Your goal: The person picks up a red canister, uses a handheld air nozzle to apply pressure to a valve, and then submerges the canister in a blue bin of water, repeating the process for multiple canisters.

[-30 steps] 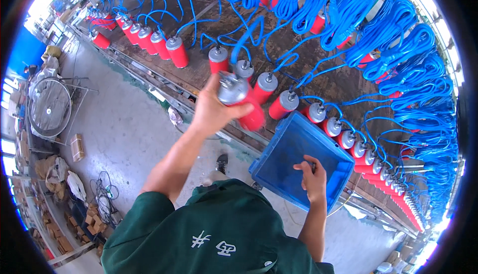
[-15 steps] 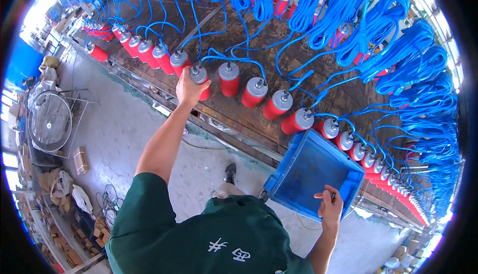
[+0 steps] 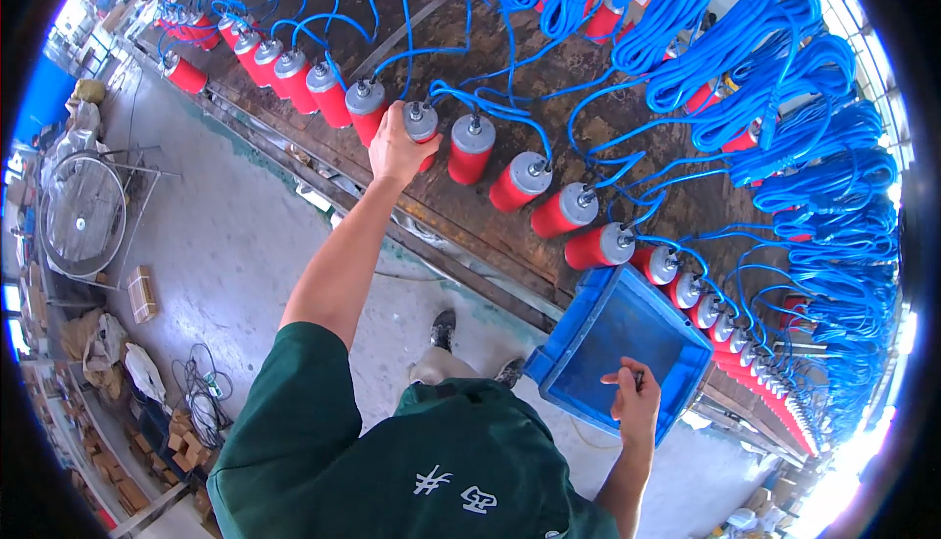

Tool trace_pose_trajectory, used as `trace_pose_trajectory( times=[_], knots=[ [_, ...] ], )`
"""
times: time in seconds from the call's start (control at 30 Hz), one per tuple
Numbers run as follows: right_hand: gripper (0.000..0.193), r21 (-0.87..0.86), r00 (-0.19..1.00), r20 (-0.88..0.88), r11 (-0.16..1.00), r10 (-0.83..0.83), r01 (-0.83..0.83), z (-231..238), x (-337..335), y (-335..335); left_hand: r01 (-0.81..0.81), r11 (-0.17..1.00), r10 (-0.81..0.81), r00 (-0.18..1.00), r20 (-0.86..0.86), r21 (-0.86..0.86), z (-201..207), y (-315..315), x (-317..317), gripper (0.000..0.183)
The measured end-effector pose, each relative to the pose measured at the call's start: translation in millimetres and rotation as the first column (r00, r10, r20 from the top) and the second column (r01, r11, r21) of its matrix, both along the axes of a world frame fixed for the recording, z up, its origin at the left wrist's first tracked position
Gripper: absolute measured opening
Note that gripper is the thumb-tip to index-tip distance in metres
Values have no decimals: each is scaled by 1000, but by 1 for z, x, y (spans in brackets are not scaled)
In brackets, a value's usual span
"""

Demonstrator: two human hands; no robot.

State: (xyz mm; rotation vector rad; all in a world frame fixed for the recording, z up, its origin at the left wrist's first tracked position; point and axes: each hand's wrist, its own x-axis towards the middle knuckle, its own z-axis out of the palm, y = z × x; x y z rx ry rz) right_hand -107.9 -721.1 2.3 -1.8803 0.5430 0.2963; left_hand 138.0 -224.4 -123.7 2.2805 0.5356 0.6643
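My left hand [image 3: 394,155] is wrapped round the side of a red cylinder with a grey cap [image 3: 421,123], which stands near the table's front edge. A dark fitting rises from its cap. Other capped red cylinders stand in a row on both sides, the closest being one on the right [image 3: 471,150] and one on the left [image 3: 367,106]. Over the blue plastic crate [image 3: 566,343], my right hand [image 3: 637,410] is partly closed, its index finger pointing left. Something small and dark shows between its fingers, too little to name.
Thick bundles of blue cable [image 3: 755,29] line the far side of the worn brown table [image 3: 490,235], with loose cable runs reaching the cylinders. The crate rests against the table's front edge. Behind on the left stand a round wheel-like frame [image 3: 82,220] and shelves with small boxes.
The whole view has shifted, so the table and left hand appear further right. My left hand stays on the same cylinder. My right hand has moved slightly left over the crate.
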Motion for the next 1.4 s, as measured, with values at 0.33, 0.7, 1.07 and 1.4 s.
trace_pose_trajectory(
  times=[0.33,0.7,1.07,1.4],
  knots=[
    [24,-26,999,-33,1000,13,-14,-4,6,6,57,998,-57,998,-12,-37,6,2,-2,87],
    [16,287,962,-222,932,-160,221,-18,-49,-66,289,957,-290,952,101,21,17,-82,-27,91],
    [32,706,959,-171,651,-224,278,-12,-78,-68,291,956,-272,927,-258,37,47,-88,-6,79],
    [47,671,990,-141,738,32,72,-39,-68,-80,399,917,-397,910,-118,-9,125,-126,-134,70]
  ],
)
